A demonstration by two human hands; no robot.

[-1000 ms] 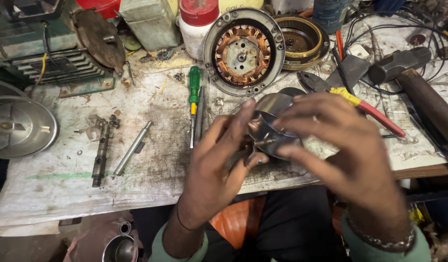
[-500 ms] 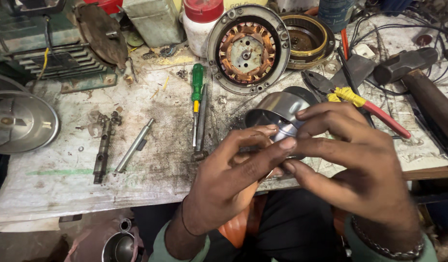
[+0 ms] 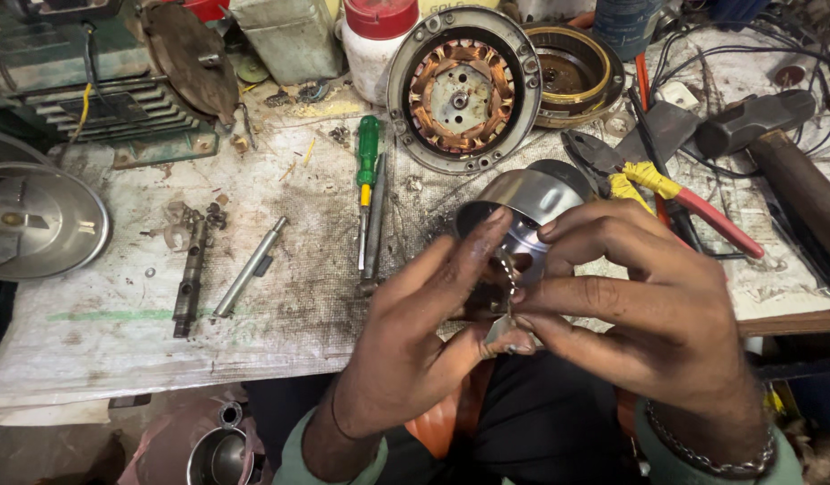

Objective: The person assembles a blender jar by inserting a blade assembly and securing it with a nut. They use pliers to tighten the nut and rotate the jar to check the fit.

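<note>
While you've got that piston [image 3: 523,216] up off the bench [image 3: 280,296], keep it cradled in your left hand [image 3: 424,332]; its grip is closed around the skirt from below. Your right hand [image 3: 648,305] is pinching a small metal clip [image 3: 503,330] at the piston's side, fingers shut on it. I'd go slow, keep the clip square to its hole, and work over the bench so it lands there if it springs off.

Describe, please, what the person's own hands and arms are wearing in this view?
Both hands are bare, without gloves. The left hand has a thin dark band at the wrist, and the right hand a silver chain bracelet. Both forearms end in green sleeve cuffs, and grime marks the fingers.
</note>
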